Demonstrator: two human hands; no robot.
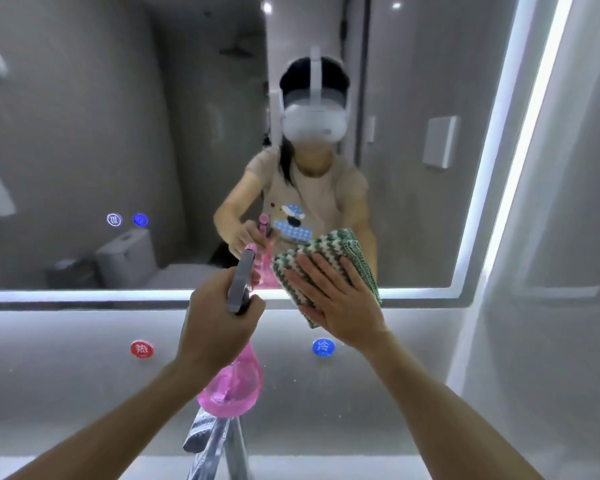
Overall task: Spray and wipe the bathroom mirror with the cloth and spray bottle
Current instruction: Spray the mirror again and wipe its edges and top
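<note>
Both forearms bare to the frame edge, no sleeves, watch or rings on the left hand (219,327) or right hand (340,301). Mirror reflection shows the rest: bulky white plastic head-mounted headset (314,124) with a white strap over the crown and a grey band round the sides; dark hair, one strand hanging over the shoulder. Beige short-sleeved T-shirt (329,194) with a cartoon print on the chest: blue cap with white dots, black blob, blue-and-white checked patch. Face blurred.
</note>
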